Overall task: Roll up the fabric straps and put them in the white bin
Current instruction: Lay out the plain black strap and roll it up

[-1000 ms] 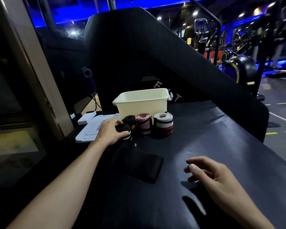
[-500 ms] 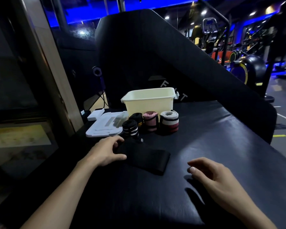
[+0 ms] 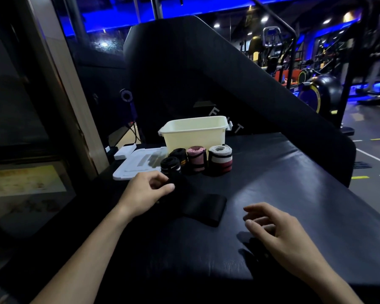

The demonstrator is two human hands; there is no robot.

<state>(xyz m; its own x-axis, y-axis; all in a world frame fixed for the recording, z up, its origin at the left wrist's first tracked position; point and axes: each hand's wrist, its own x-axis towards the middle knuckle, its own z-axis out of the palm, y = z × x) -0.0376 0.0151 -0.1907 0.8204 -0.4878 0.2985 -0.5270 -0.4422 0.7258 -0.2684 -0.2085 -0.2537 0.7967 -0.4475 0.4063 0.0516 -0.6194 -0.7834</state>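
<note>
With only the left hand (image 3: 145,192) apparently pinching the flat black strap (image 3: 203,207) and the right hand (image 3: 279,234) hovering loosely curled and empty, the roll could start crooked and slack.

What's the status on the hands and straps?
Left hand pinching flat black strap. Right hand open, hovering. Four rolls outside white bin. Nothing blocking.

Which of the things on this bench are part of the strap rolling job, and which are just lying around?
Part of the job:
flat black strap, pinched by the left hand
four rolled straps
white bin
right hand, hovering open

Just lying about:
white lid
small white block
gym machines behind
</note>
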